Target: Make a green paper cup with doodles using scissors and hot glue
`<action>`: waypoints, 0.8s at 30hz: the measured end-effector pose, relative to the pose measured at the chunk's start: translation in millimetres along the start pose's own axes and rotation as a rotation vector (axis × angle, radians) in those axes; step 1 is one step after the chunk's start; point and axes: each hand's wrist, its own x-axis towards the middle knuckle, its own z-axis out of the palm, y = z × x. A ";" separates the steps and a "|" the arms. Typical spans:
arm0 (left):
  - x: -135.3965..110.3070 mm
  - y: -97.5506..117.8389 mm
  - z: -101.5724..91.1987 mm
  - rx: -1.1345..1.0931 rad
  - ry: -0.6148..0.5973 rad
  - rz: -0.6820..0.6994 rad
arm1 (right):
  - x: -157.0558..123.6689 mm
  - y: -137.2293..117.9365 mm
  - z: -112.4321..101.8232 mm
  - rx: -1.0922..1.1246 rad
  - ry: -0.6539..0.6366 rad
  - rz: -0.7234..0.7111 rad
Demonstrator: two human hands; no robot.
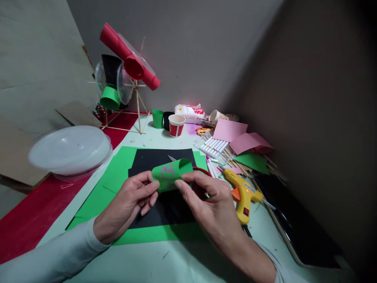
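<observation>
Between my two hands is a green paper tube (169,173) with a purplish drawing on its outer side, lying roughly sideways with its opening toward the right. My left hand (132,198) pinches its left end between thumb and fingers. The right end is gripped by my right hand (209,200), thumb in front and fingers behind. Beneath them lies a black sheet (159,157) on top of green sheets (118,173). Scissors (171,158) with red handles rest on the black sheet, partly hidden by the tube and my right hand.
A yellow glue gun (243,192) lies at right, near a black tablet-like slab (297,224). Markers (215,145) and pink paper (229,129) sit behind it. Paper cups (176,126) stand at the back. Clear plastic lids (70,151) are at left, below a stick frame (137,106) carrying coloured tubes.
</observation>
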 end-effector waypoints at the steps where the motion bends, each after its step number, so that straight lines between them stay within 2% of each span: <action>1: 0.6 -0.4 -1.6 -0.022 -0.006 -0.008 | -0.6 -0.7 0.1 -0.005 -0.009 -0.014; 5: 5.5 -1.0 -8.4 -0.164 -0.101 -0.040 | 1.8 -4.4 -6.4 0.054 -0.008 0.042; 11: 13.2 3.8 -12.7 -0.360 -0.132 -0.047 | 15.8 10.2 -21.8 0.159 0.177 0.229; 13: 13.4 5.4 -12.6 -0.387 -0.129 -0.042 | 15.7 19.5 -18.0 0.254 0.119 0.286; 17: 12.2 4.6 -11.6 -0.383 -0.130 -0.067 | 5.2 25.6 -3.3 0.488 -0.082 0.363; 21: 11.8 1.9 -10.1 -0.350 -0.117 -0.093 | -3.4 11.0 -4.2 0.516 -0.242 0.389; 24: 11.6 0.9 -8.7 -0.328 -0.133 -0.099 | -4.2 2.2 -12.0 0.468 -0.290 0.388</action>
